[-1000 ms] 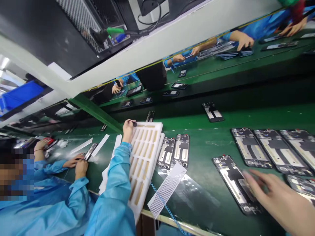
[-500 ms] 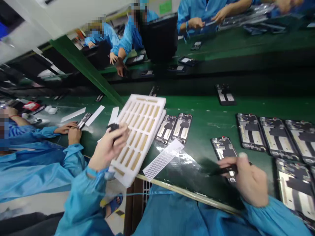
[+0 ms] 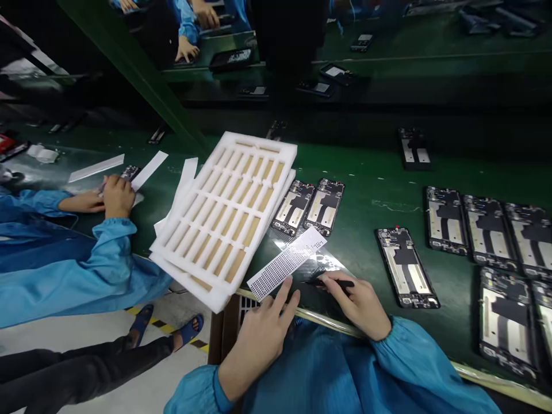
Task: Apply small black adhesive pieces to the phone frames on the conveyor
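Observation:
My right hand (image 3: 357,305) pinches a slim black tool (image 3: 334,282), probably tweezers, just above a clear plastic film (image 3: 313,267). My left hand (image 3: 259,345) rests at the bench edge with its fingers spread and nothing in them. Its fingertips are close to a perforated white strip (image 3: 285,263). To the left, a white foam tray (image 3: 196,233) with tan strips in its slots lies tilted over the bench edge. Several phone mid-frames (image 3: 446,221) lie in rows to the right, and the nearest (image 3: 407,267) is right of my right hand.
A co-worker's hands (image 3: 114,195) in blue sleeves work on a phone frame (image 3: 130,172) beside white strips, left of the tray. Two phone frames (image 3: 308,207) lie next to the tray. The green bench (image 3: 371,172) has a metal front edge (image 3: 328,319); another bench with people lies beyond.
My left hand has dropped from over the foam tray to the bench edge, and the small black piece it held is gone. My right hand has moved left. The view has swung down.

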`<state>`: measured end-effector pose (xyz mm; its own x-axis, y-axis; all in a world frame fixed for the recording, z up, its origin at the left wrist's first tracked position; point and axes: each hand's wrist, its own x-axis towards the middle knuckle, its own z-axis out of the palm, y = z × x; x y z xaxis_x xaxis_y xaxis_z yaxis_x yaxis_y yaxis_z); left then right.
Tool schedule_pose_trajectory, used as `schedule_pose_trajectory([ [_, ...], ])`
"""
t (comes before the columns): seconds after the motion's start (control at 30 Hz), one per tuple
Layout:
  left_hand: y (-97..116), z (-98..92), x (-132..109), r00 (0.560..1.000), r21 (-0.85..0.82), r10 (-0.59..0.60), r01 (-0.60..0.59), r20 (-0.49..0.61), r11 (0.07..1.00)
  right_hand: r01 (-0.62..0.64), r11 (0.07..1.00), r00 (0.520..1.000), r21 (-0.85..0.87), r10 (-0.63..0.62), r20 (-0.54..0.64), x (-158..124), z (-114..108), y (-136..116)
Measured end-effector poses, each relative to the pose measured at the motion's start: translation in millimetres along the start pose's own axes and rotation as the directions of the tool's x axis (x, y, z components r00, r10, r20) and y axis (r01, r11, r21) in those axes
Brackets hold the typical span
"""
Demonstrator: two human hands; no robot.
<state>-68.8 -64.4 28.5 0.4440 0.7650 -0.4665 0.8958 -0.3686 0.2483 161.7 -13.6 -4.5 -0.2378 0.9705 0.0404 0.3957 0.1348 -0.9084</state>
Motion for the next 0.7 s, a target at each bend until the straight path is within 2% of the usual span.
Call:
schedule_pose_trajectory([
  [0.1, -2.8, 3.0, 5.9, 0.999, 0.040, 0.026, -0.024, -0.027, 0.999, -0.004, 1.000, 1.000, -0.026, 0.004, -0.003, -0.2, 5.4, -3.4],
  [0.2, -8.5, 3.5, 6.6, 0.999, -0.023, 0.045, -0.045, -0.017, 0.999, 0.012, 1.000, 1.000, -0.023, -0.012, -0.021, 0.1, 11.0, -4.4],
  [0.27, -12.2, 4.4, 6.0, 0.999, -0.150, 0.042, -0.045, -0.024, 0.988, 0.014, 1.000, 0.998, -0.002, -0.014, -0.056, -0.9, 13.0, -5.3],
  [0.33, -13.3, 6.8, 6.1, 0.989, -0.443, -0.034, -0.035, -0.146, 0.896, -0.007, 0.999, 0.993, 0.034, 0.011, -0.118, -3.4, 11.9, -8.6],
  [0.4, -9.6, 9.6, 8.5, 0.933, -0.717, -0.226, -0.047, -0.280, 0.696, -0.032, 0.997, 0.977, 0.071, 0.046, -0.208, -7.0, 7.4, -14.5],
  [0.43, -6.0, 10.4, 11.0, 0.894, -0.831, -0.335, -0.069, -0.297, 0.553, -0.037, 0.995, 0.967, 0.089, 0.058, -0.248, -8.9, 4.4, -18.1],
  [0.47, -1.5, 10.3, 14.4, 0.865, -0.917, -0.420, -0.107, -0.276, 0.384, -0.033, 0.994, 0.958, 0.105, 0.061, -0.280, -10.7, 1.2, -21.8],
  [0.5, 3.6, 9.3, 18.5, 0.854, -0.968, -0.467, -0.151, -0.230, 0.199, -0.024, 0.992, 0.952, 0.120, 0.060, -0.302, -12.3, -1.8, -25.4],
  [0.57, 13.7, 3.9, 27.7, 0.886, -0.945, -0.443, -0.251, -0.137, -0.211, -0.014, 0.989, 0.951, 0.148, 0.059, -0.302, -14.5, -6.0, -31.7],
  [0.6, 18.1, 0.0, 32.0, 0.911, -0.886, -0.393, -0.277, -0.120, -0.371, -0.014, 0.987, 0.954, 0.158, 0.060, -0.292, -15.0, -7.0, -34.3],
  [0.63, 21.7, -4.4, 35.6, 0.934, -0.833, -0.335, -0.282, -0.125, -0.476, -0.015, 0.985, 0.957, 0.170, 0.063, -0.283, -15.0, -7.2, -36.4],
  [0.7, 26.1, -13.0, 40.2, 0.959, -0.763, -0.245, -0.267, -0.146, -0.589, -0.024, 0.974, 0.962, 0.227, 0.084, -0.260, -14.4, -5.9, -39.1],
])
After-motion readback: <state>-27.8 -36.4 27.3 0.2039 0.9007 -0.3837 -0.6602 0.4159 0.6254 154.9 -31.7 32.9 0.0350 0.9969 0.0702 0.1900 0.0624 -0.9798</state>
